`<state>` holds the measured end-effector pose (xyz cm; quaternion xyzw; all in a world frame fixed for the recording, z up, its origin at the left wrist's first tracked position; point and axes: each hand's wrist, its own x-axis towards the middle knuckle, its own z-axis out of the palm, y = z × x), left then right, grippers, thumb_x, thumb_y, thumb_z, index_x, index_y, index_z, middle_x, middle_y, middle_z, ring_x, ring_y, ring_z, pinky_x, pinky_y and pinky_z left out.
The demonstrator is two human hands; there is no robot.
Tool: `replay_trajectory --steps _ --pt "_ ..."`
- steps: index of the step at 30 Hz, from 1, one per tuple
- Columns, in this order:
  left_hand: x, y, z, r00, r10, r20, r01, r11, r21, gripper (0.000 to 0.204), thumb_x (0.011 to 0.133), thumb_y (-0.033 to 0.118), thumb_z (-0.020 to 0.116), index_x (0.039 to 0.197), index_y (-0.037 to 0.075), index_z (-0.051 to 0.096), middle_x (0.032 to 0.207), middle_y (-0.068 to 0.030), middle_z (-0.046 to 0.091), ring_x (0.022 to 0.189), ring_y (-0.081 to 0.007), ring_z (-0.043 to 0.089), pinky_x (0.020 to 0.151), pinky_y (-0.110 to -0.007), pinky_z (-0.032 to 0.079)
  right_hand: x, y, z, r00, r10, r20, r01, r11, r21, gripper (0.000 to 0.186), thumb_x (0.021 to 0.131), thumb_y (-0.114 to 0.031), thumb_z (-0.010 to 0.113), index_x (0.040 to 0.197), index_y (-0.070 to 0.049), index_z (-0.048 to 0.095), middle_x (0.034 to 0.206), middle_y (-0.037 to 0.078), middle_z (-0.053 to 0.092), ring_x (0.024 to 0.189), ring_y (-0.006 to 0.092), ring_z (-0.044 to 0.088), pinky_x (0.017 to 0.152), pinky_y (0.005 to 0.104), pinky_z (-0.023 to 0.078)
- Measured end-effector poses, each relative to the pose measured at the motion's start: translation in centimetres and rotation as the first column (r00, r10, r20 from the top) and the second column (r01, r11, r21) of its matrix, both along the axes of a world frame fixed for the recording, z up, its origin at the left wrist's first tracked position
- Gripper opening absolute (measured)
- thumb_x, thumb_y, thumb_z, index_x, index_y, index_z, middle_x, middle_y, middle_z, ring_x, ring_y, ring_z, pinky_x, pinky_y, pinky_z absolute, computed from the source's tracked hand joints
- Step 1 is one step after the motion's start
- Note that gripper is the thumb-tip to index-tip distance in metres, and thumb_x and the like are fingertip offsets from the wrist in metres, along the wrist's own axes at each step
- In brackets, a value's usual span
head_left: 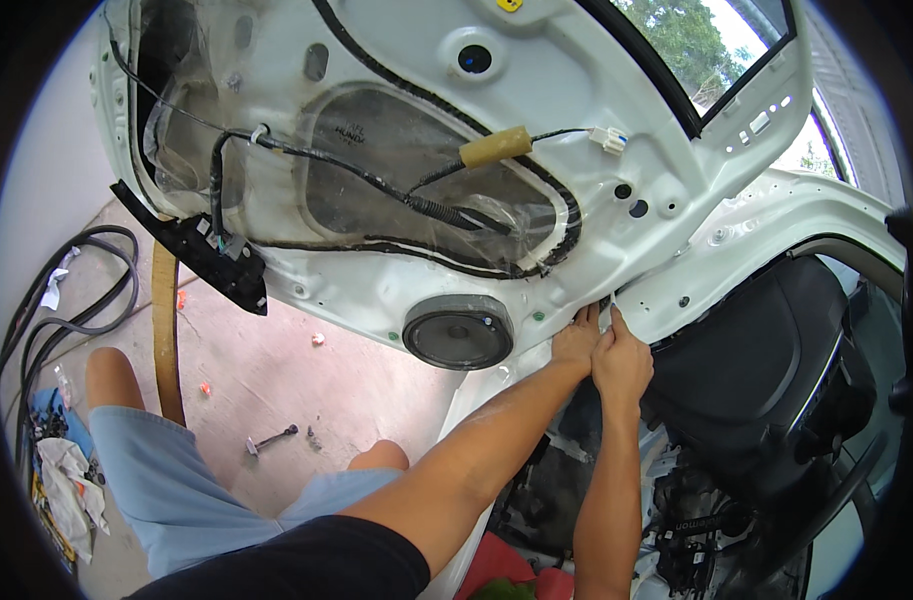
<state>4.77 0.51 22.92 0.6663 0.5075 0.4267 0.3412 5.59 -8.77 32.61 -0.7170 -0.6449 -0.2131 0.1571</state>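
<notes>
Both hands meet at the narrow gap where a white car door (376,275) joins the white door frame (716,270). My left hand (575,343) reaches up to the door's lower edge, fingers close together, tips partly hidden in the gap. Right beside it, my right hand (622,362) is closed, its thumb and index finger pinched at a small pale piece too small to name. The door's inner trim is off. A round black speaker (458,333) sits low in the door, left of my hands. Above them, a wiring harness (346,170) runs across clear plastic sheeting.
A white connector (608,140) hangs off a foam-wrapped wire. Right of my hands is the black dashboard (746,350), with exposed parts below. On the floor lie a small tool (273,440), black rubber seals (76,250) and crumpled rags (71,490). A brown strap (166,340) stands left.
</notes>
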Motion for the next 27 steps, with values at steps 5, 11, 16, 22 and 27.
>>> replay_trajectory --steps 5,11,16,22,27 --pt "-0.2 -0.4 0.0 0.997 -0.004 -0.075 0.006 1.000 0.017 0.086 0.094 0.043 0.053 0.160 0.006 0.014 0.162 -0.0204 0.029 0.130 -0.0382 0.056 0.112 -0.050 0.037 -0.3 0.3 0.4 0.989 -0.128 0.069 0.133 0.988 -0.081 0.042 0.094 -0.023 0.053 0.134 -0.020 0.066 0.097 0.024 0.073 0.091 0.0461 0.069 0.083 0.0542 0.055" --pt "-0.5 -0.3 -0.3 0.994 -0.034 -0.100 0.041 0.997 0.068 0.086 0.094 0.041 0.054 0.161 0.006 0.012 0.163 -0.0226 0.024 0.137 -0.0383 0.049 0.115 -0.051 0.035 -0.9 0.6 0.8 0.991 -0.123 0.059 0.128 0.987 -0.099 0.044 0.093 -0.024 0.052 0.135 -0.018 0.065 0.098 0.027 0.072 0.093 0.0474 0.069 0.084 0.0549 0.055" --pt "-0.3 0.1 -0.5 0.996 -0.046 -0.083 0.054 0.993 0.103 0.086 0.094 0.041 0.053 0.161 0.006 0.011 0.162 -0.0256 0.023 0.138 -0.0410 0.047 0.114 -0.051 0.036 -1.0 0.8 0.3 0.992 -0.113 -0.054 0.107 0.988 -0.111 0.044 0.094 -0.026 0.052 0.136 -0.019 0.064 0.102 0.030 0.070 0.098 0.0484 0.068 0.089 0.0555 0.054" --pt "-0.5 0.2 -0.4 0.993 -0.048 -0.106 0.057 0.995 0.085 0.086 0.095 0.042 0.052 0.160 0.003 0.011 0.161 -0.0280 0.024 0.132 -0.0432 0.052 0.109 -0.052 0.043 -0.6 0.4 -0.4 0.986 -0.146 -0.084 0.137 0.986 -0.096 0.044 0.094 -0.027 0.053 0.136 -0.019 0.064 0.101 0.030 0.071 0.096 0.0483 0.068 0.088 0.0558 0.054" --pt "-0.7 0.1 -0.4 0.996 -0.058 -0.072 0.065 0.993 0.095 0.085 0.094 0.041 0.051 0.159 0.001 0.013 0.160 -0.0289 0.024 0.128 -0.0446 0.055 0.106 -0.052 0.046 -0.8 0.2 -0.5 0.986 -0.125 -0.106 0.117 0.990 -0.080 0.044 0.095 -0.027 0.052 0.137 -0.019 0.064 0.101 0.029 0.071 0.095 0.0492 0.068 0.088 0.0570 0.053"
